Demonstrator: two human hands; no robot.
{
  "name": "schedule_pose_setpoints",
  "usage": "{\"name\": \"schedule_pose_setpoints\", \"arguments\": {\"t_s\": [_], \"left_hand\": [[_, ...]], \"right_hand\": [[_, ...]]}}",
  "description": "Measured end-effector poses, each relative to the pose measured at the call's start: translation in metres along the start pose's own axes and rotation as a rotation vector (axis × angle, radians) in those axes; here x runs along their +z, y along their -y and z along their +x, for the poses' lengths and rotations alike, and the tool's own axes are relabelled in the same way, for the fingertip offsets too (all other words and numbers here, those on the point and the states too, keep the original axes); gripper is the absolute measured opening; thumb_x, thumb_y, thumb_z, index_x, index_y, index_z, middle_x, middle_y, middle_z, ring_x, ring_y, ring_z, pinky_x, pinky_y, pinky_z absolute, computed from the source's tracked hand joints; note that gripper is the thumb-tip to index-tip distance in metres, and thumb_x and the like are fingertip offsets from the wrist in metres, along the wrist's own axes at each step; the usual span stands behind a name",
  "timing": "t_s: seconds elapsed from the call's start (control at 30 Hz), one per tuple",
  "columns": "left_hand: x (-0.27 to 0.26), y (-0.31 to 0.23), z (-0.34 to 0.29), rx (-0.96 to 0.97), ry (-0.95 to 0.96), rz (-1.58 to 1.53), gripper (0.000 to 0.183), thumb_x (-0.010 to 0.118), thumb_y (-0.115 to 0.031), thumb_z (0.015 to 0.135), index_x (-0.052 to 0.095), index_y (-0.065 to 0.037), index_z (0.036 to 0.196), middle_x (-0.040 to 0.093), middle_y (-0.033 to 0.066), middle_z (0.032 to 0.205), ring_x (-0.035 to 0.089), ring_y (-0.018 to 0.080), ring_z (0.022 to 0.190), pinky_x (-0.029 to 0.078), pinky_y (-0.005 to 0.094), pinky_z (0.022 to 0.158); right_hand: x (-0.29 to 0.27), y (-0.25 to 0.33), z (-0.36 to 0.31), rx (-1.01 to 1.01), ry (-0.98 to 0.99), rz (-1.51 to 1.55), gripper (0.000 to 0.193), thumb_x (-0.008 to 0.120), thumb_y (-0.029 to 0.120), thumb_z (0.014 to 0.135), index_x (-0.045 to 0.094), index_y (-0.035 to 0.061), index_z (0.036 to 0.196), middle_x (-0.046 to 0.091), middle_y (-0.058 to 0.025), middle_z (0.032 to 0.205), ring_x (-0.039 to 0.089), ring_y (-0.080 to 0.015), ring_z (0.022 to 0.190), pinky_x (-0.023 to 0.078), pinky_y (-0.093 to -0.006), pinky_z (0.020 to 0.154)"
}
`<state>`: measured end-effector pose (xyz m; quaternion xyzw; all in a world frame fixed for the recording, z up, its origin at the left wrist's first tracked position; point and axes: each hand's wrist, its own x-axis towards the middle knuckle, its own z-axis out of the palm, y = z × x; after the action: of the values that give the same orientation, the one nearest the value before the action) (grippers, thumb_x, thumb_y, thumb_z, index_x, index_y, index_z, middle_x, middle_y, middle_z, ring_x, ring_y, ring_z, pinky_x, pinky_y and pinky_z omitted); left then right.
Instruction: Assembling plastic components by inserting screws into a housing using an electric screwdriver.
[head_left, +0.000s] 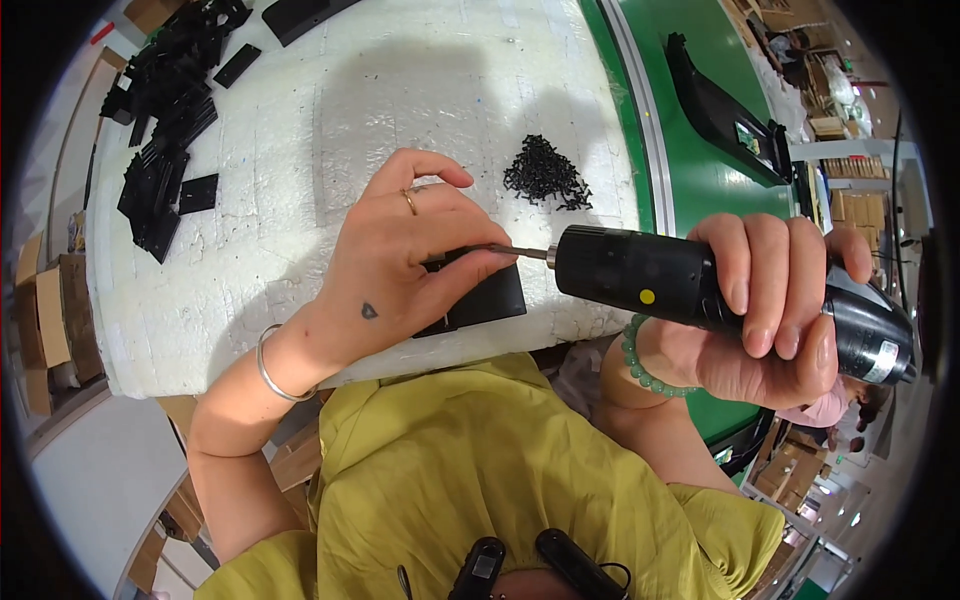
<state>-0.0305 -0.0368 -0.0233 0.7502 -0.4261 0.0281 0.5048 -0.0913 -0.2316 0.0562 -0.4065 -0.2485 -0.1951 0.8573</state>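
My right hand [780, 310] is wrapped round a black electric screwdriver [630, 270] with a yellow dot on its body. The tool lies nearly level, and its thin metal bit [530, 252] points left. At the bit's tip the thumb and index finger of my left hand [400, 250] pinch together; whether a screw sits between them is hidden. Below the left hand a flat black plastic part [492, 300] rests at the table's near edge, partly covered by the hand. A pile of small black screws [545, 175] lies beyond the screwdriver.
Many black plastic pieces [165, 150] are heaped at the far left of the white padded tabletop [430, 110]. Another black part [305, 15] lies at the far edge. To the right, a green surface [690, 190] carries a long curved black part [725, 115]. Cardboard boxes [60, 310] stand at the left.
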Motion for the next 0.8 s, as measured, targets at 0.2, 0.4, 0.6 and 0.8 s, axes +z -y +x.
{"name": "schedule_pose_setpoints", "arguments": {"t_s": [0.2, 0.4, 0.6, 0.8], "left_hand": [[-0.003, -0.008, -0.006, 0.019, -0.071, 0.138, 0.015, 0.076, -0.003, 0.064, 0.067, -0.007, 0.076, 0.061, 0.0028, 0.073, 0.054, 0.0266, 0.087, 0.045, 0.0342, 0.077], [-0.008, -0.010, -0.012, 0.067, -0.050, 0.212, 0.018, 0.074, -0.001, 0.064, 0.066, -0.006, 0.079, 0.061, 0.0034, 0.076, 0.055, 0.0285, 0.091, 0.046, 0.0351, 0.074], [-0.002, -0.007, -0.020, 0.190, -0.140, 0.186, 0.020, 0.072, 0.001, 0.064, 0.064, -0.002, 0.083, 0.060, 0.0055, 0.078, 0.057, 0.0284, 0.089, 0.048, 0.0330, 0.062], [-0.014, -0.006, -0.026, 0.052, -0.179, 0.277, 0.037, 0.074, -0.008, 0.067, 0.063, -0.005, 0.102, 0.062, 0.0076, 0.099, 0.056, 0.0301, 0.094, 0.049, 0.0367, 0.073]], "right_hand": [[0.003, -0.001, -0.001, 0.002, 0.033, -0.029, 0.036, 0.062, 0.006, 0.070, 0.052, 0.0095, 0.105, 0.050, 0.0090, 0.060, 0.047, -0.0035, 0.051, 0.039, -0.0198, 0.057], [0.009, -0.002, 0.002, 0.032, 0.106, -0.119, 0.034, 0.062, 0.005, 0.070, 0.051, 0.0108, 0.102, 0.051, 0.0095, 0.058, 0.048, -0.0027, 0.049, 0.040, -0.0181, 0.054], [0.025, -0.016, -0.005, -0.196, 0.210, -0.099, 0.033, 0.070, 0.005, 0.069, 0.051, 0.0116, 0.096, 0.054, 0.0089, 0.054, 0.049, -0.0003, 0.044, 0.041, -0.0142, 0.049], [0.027, -0.028, -0.006, -0.081, 0.152, -0.181, 0.034, 0.064, 0.009, 0.070, 0.050, 0.0114, 0.102, 0.046, 0.0085, 0.056, 0.042, -0.0025, 0.046, 0.033, -0.0175, 0.054]]}}
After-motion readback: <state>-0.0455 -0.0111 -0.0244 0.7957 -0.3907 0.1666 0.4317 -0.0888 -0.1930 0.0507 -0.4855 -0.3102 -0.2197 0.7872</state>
